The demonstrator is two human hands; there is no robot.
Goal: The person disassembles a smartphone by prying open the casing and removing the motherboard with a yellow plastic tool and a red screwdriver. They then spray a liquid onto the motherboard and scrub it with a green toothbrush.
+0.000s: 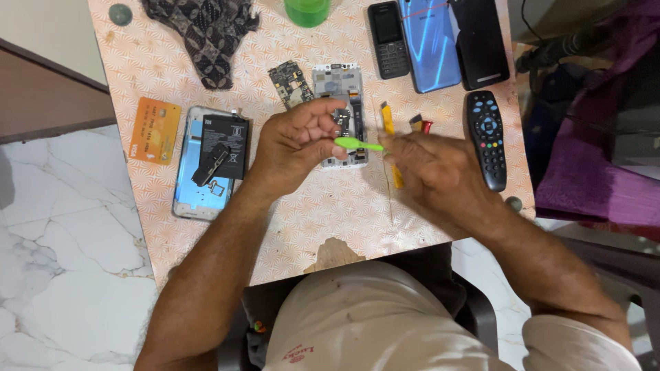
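My left hand (297, 141) pinches a small dark phone part (339, 118) over an opened white phone frame (342, 96) on the patterned table (275, 220). In my right hand (432, 172) is a thin green pry tool (357, 143), its tip pointing left toward my left fingers. A loose circuit board (291, 84) lies just left of the frame. An opened phone (206, 161) with a black battery and a small black part on top rests left of my left hand.
An orange card (155, 129) lies at the left edge. A black remote (487, 137), a yellow tool (389, 134), a keypad phone (388, 39), a blue phone (429, 42) and a black cover (481, 42) sit right and back. Dark cloth (206, 34), green cup (306, 11).
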